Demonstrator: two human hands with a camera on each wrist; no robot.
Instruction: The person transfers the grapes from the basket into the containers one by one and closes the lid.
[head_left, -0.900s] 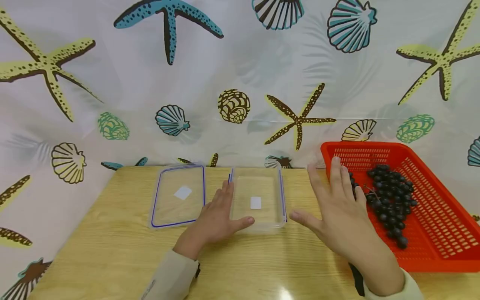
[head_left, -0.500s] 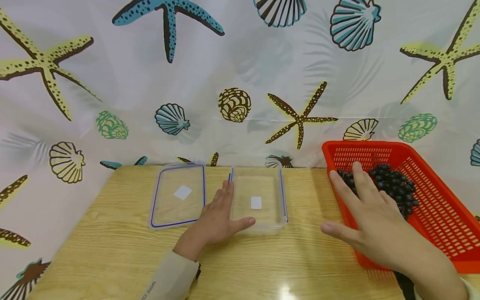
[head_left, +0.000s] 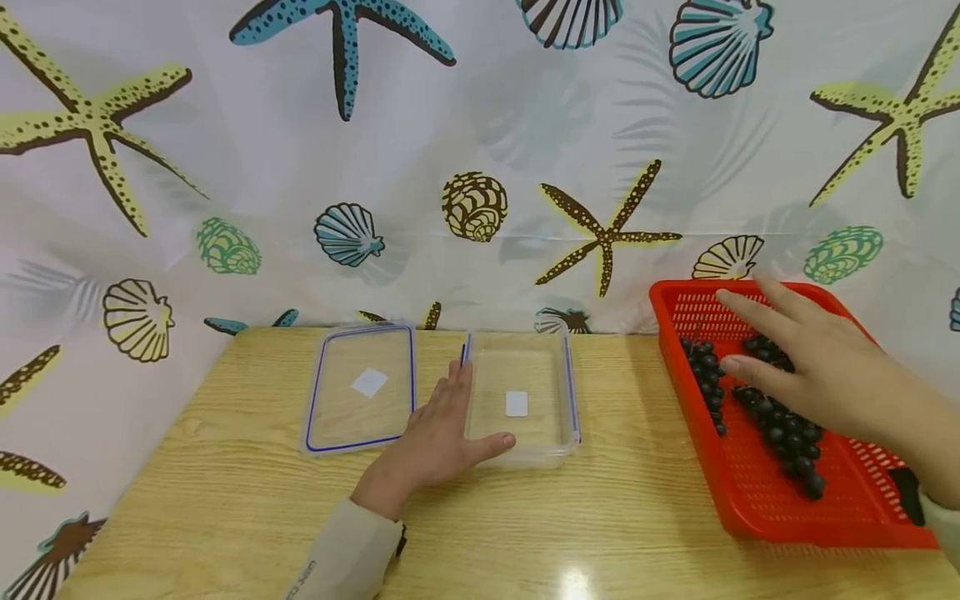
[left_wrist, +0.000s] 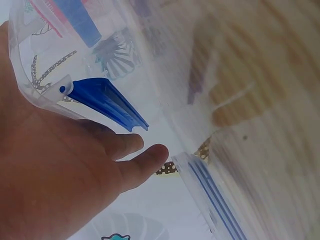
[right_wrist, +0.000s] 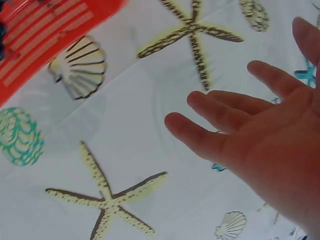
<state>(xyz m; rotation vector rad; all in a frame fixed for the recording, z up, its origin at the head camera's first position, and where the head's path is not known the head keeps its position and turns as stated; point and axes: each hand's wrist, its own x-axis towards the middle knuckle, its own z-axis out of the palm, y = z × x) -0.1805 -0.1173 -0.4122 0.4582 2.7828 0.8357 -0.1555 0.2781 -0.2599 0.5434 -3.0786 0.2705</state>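
Observation:
My left hand rests against the left side of a clear plastic food container, thumb straight over its near left corner. The left wrist view shows that hand's straight fingers beside the container and a blue-edged locking flap. Over a red plastic basket, my right hand hovers with extended fingers and holds nothing. Dark grapes lie in the basket: one bunch along its left wall, another bunch in the middle, partly hidden by the hand. In the right wrist view the fingers are spread apart.
A clear lid with a blue seal lies flat to the left of the container. Everything stands on a wooden table. Behind it hangs a white cloth printed with shells and starfish.
My right hand has moved right, from beside the basket's left edge to above the grapes, uncovering the left bunch. The left hand has stayed at the container.

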